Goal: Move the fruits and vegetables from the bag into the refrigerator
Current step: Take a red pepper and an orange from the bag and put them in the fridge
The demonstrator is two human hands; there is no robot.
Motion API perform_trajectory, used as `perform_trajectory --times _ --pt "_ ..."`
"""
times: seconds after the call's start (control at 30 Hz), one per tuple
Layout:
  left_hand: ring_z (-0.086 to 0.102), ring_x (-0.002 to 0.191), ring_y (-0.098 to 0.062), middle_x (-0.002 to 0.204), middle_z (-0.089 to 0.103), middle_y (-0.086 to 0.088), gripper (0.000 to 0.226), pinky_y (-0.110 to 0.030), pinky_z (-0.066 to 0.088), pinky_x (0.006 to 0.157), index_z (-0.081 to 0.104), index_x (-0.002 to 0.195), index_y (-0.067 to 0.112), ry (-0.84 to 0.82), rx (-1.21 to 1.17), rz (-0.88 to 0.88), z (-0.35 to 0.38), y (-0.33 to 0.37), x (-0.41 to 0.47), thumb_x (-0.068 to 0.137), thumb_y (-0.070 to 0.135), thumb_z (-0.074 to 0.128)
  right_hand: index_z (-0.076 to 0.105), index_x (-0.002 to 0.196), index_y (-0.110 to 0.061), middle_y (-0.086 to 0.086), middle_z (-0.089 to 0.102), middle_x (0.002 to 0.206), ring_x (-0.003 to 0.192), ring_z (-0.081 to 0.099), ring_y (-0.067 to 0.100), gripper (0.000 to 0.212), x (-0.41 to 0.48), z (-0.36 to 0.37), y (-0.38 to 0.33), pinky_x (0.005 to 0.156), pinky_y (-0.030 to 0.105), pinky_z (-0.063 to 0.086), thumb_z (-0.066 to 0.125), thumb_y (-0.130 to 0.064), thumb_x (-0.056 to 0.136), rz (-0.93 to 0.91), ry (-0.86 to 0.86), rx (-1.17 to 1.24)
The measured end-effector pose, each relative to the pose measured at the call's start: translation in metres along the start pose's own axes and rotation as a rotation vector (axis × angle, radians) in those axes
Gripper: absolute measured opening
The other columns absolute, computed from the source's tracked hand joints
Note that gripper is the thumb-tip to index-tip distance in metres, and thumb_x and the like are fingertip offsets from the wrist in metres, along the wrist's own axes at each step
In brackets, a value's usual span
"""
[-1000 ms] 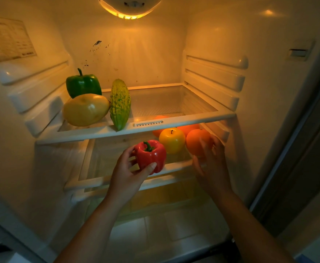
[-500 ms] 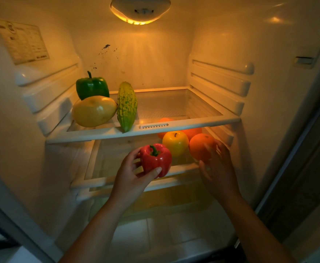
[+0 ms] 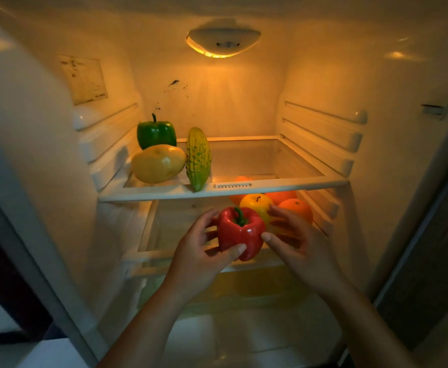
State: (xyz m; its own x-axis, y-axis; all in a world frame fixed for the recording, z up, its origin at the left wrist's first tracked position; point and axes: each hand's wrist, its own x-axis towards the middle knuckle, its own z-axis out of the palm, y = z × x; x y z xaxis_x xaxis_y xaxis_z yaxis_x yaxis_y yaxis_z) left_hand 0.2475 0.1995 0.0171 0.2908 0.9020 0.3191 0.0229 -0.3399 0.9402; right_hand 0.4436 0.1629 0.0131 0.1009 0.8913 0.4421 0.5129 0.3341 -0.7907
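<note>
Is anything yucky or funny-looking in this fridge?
Two small things. There are dark specks on the back wall above the green pepper, like splatter or dirt. And the bitter gourd pokes its tip over the front edge of the upper shelf, so it might slip off. Nothing looks spilled or broken.

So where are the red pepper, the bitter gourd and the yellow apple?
red pepper (image 3: pixel 240 235): head view, glossy front face.
bitter gourd (image 3: pixel 198 158): head view, bumpy middle.
yellow apple (image 3: pixel 253 205): head view, upper front.
</note>
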Motion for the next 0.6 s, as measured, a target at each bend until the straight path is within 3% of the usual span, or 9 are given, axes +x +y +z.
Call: perform_trajectory --times 0.1,0.3,0.43,0.6 --pt "0.059 0.1 0.006 0.114 0.056 0.02 0.064 -0.013 0.05 0.069 0.05 0.114 0.036 0.029 -0.007 0.007 -0.006 0.008 -0.005 0.058 0.033 0.08 0.048 0.123 -0.043 -0.017 0.055 0.124 0.109 0.056 -0.005 0.051 0.002 0.008 -0.016 0.083 0.012 0.049 0.062 -0.047 0.074 -0.011 -0.06 0.114" --pt "0.062 0.101 -0.003 0.112 0.062 0.015 0.06 -0.021 0.054 0.071 0.055 0.112 0.034 0.068 0.031 0.054 -0.023 0.019 -0.008 0.059 0.034 0.085 0.054 0.124 -0.032 -0.011 0.061 0.12 0.109 0.059 0.003 0.051 0.013 0.016 -0.036 0.086 0.025 0.053 0.067 -0.048 0.078 -0.051 -0.143 0.279" --pt "0.062 0.104 -0.004 0.117 0.062 0.007 0.066 -0.02 0.053 0.073 0.054 0.121 0.026 0.063 0.042 0.091 -0.033 0.031 -0.004 0.063 0.032 0.085 0.058 0.12 -0.03 -0.007 0.063 0.118 0.108 0.062 0.01 0.059 0.024 0.019 -0.043 0.082 0.031 0.055 0.071 -0.053 0.067 -0.072 -0.138 0.354" --pt "0.059 0.104 0.005 0.109 0.065 0.016 0.051 -0.013 0.05 0.071 0.058 0.111 0.036 0.13 0.181 0.168 -0.057 0.058 0.006 0.064 0.055 0.065 0.059 0.117 -0.028 -0.006 0.067 0.112 0.105 0.063 0.012 0.053 0.046 0.009 -0.062 0.076 0.022 0.053 0.071 -0.052 0.071 -0.121 -0.098 0.439"
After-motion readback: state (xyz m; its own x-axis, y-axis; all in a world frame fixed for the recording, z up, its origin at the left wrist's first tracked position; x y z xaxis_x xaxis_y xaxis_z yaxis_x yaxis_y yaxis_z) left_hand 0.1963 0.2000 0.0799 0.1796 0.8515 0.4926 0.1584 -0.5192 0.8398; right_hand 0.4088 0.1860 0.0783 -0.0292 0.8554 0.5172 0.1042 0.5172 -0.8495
